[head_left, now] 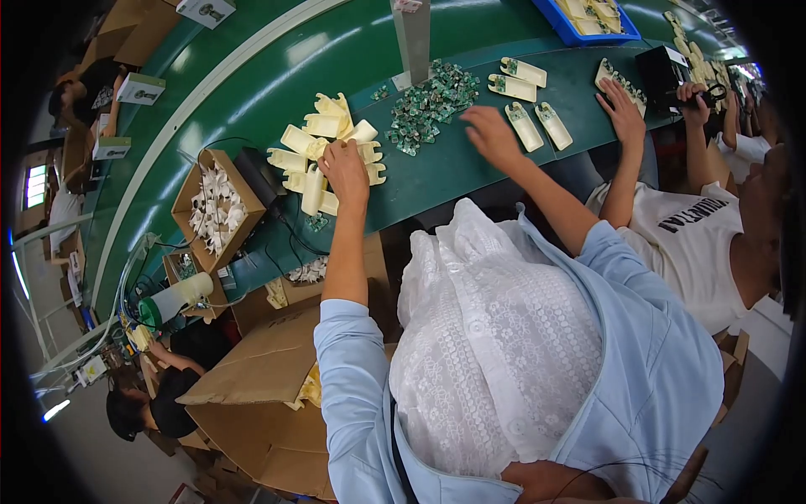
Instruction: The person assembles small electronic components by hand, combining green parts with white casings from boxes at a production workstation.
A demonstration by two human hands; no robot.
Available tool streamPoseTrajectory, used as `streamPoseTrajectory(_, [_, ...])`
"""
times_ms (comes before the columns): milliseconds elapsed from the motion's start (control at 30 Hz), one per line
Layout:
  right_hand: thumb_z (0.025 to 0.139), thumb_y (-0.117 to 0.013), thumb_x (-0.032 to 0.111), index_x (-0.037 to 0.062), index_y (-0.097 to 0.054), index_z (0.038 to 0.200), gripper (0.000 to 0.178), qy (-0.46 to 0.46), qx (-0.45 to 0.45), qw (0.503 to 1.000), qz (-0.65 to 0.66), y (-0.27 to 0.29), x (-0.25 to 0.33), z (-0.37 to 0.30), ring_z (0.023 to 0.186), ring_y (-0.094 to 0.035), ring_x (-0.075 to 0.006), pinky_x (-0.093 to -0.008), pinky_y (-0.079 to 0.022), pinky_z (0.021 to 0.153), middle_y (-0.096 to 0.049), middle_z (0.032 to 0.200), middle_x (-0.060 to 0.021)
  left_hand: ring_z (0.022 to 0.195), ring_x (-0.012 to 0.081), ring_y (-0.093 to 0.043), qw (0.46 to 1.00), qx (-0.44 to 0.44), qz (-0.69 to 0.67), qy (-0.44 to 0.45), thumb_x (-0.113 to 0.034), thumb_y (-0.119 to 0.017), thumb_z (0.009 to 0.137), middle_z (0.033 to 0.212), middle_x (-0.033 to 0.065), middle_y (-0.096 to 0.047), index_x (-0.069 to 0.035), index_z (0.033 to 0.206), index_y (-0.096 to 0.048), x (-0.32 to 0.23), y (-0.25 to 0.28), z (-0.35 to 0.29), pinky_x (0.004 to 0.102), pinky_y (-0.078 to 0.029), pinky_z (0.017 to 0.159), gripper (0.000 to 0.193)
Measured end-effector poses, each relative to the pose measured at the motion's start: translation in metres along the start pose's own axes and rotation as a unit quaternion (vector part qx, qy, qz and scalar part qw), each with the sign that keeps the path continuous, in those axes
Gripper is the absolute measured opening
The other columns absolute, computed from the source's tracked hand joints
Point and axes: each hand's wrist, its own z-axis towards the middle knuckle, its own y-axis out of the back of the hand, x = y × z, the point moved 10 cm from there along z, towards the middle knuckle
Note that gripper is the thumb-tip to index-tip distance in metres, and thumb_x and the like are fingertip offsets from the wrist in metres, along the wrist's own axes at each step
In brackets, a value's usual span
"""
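L hand [344, 172] is placed on the pile of cream, curved plastic shells [312, 191] on the green worktop [403, 193], fingers bent; whether 1's gripped can't be told. R hand [489, 130], grip spread wide, is held btwn heaped small green circuit boards [420, 118] & 4 board-fitted cream shells [525, 128].

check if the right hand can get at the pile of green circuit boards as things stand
Probably yes: the right hand looks empty and is just right of the pile of green circuit boards, with nothing visible between; the left hand is away at the cream shells.
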Motion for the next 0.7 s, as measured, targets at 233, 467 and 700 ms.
streamPoseTrajectory(233, [0.076,-0.064,0.007,0.0075,-0.060,0.104,0.029,0.036,0.025,0.998,-0.037,-0.061,0.038,0.026,0.097,-0.053,-0.0301,-0.0408,-0.044,0.084,-0.056,0.103,-0.0106,0.100,0.0316,-0.054,0.999,-0.004,-0.033,0.018,-0.007,-0.056,0.082,0.108,0.0140,-0.055,-0.004,0.103,-0.055,-0.001,0.022,0.012,0.0472,-0.037,0.089,0.022])
streamPoseTrajectory(467, [0.078,-0.064,0.007,0.0069,-0.064,0.099,0.020,-0.069,0.038,0.994,0.081,-0.045,0.013,0.026,0.090,-0.056,-0.0256,-0.0347,-0.048,0.077,-0.060,0.094,-0.0097,0.084,0.0271,-0.063,0.549,0.064,-0.756,0.349,-0.002,-0.044,0.087,0.115,0.0149,-0.055,0.000,0.118,-0.044,-0.010,-0.020,-0.040,0.0395,-0.054,0.069,0.031])
streamPoseTrajectory(700, [0.077,-0.066,0.009,0.0048,-0.067,0.093,0.016,-0.111,0.037,0.945,0.306,0.010,0.100,0.036,0.085,-0.057,-0.0250,-0.0337,-0.048,0.071,-0.060,0.088,-0.0088,0.099,0.0237,-0.060,0.484,0.104,-0.829,0.261,-0.007,-0.039,0.093,0.119,0.0132,-0.053,-0.003,0.138,-0.031,-0.079,0.027,-0.048,0.0385,-0.054,0.078,0.046])
